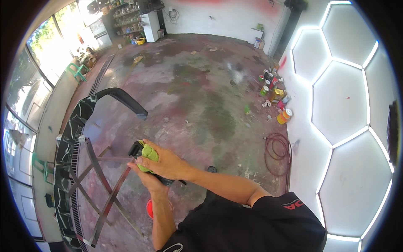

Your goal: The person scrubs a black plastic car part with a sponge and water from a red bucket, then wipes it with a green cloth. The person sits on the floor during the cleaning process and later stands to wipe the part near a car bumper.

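My right hand [168,162] presses a yellow-green cloth [150,154] onto a black part [136,149], perhaps plastic. From below, my left hand [151,181] supports the same part. One end of it sticks out past the cloth at the upper left, and another piece shows under my right wrist. My hands and the cloth hide its middle, so its full shape cannot be made out. Left of my hands, a long black car bumper [64,151] rests on a crossed metal stand [108,192], its curved end [126,102] reaching out over the floor.
A red container [150,208] stands on the stained concrete floor [189,104] beside my left forearm. Paint cans [284,116] and bottles line the right wall, near a coiled red hose [277,151]. Green plastic chairs [77,71] and a floor grate [100,74] lie left. Shelves [127,20] stand behind.
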Demonstrator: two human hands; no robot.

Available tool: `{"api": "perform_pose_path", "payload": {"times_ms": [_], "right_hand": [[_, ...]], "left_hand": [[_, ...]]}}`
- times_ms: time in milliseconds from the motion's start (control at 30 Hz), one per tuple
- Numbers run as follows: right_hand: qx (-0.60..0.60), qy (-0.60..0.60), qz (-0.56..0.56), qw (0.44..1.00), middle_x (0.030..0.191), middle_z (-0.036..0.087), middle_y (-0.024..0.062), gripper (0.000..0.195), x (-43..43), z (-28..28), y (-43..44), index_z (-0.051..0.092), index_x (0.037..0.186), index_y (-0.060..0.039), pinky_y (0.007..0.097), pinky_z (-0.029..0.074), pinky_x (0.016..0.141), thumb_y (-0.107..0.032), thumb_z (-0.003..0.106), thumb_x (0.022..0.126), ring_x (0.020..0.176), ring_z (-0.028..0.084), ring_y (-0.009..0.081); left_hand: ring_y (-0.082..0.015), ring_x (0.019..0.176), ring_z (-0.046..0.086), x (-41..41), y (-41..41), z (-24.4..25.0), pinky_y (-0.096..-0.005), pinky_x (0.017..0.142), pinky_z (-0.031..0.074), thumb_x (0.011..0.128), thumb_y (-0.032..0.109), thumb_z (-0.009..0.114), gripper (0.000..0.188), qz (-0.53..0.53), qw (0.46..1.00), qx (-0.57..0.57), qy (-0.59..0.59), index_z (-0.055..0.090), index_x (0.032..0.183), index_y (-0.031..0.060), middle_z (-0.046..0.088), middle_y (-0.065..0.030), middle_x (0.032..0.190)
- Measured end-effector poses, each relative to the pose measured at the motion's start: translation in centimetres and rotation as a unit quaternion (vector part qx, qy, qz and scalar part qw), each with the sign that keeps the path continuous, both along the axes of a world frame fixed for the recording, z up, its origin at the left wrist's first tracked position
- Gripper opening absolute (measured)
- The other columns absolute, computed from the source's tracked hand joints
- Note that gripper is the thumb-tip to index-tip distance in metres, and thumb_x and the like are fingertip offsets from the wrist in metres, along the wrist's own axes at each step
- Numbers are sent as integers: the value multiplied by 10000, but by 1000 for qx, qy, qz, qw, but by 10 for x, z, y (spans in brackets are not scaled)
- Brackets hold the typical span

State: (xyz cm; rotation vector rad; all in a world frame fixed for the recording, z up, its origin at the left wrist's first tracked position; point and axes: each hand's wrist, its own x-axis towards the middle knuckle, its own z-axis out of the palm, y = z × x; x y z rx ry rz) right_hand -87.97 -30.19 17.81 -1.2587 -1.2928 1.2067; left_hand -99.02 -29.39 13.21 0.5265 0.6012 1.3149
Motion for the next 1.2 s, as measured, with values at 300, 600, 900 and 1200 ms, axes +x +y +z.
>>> {"api": "perform_pose_path", "payload": {"times_ms": [300, 600, 900, 1200], "right_hand": [[34, 147, -3, 989, 1444, 532, 238, 919, 151, -4, 35, 236, 1605, 76, 399, 398, 1155, -332, 746, 959, 1357, 517, 307], [46, -70, -59, 995, 1545, 404, 331, 988, 255, -19, 77, 215, 1611, 74, 441, 381, 1186, -392, 747, 921, 1426, 452, 450], [82, -241, -66, 965, 1564, 371, 345, 975, 313, -40, 192, 268, 1624, -22, 473, 416, 1171, -169, 809, 826, 1449, 412, 488], [34, 47, -194, 979, 1366, 639, 166, 670, 364, -51, 364, 467, 1503, 6, 338, 522, 1025, -8, 761, 901, 1204, 650, 202]], "left_hand": [[-189, 866, 723, 146, 106, 19, -333, 774, 590, 1104, 434, 499, 449, -119, 992, 6, -41, 663, 1230, 35, 737, -79, 1026], [-197, 872, 727, 252, 198, 3, -324, 777, 592, 1124, 417, 459, 465, -112, 993, 43, 16, 668, 1233, 17, 743, -90, 1040], [-236, 865, 758, 322, 348, -37, -362, 773, 625, 1105, 462, 477, 487, -179, 976, -13, -123, 700, 1215, 44, 769, -107, 1053], [-296, 1211, 669, 314, 548, -43, -445, 1058, 515, 1132, 470, 362, 561, -212, 951, 4, -224, 563, 1425, 36, 693, -147, 1328]]}}
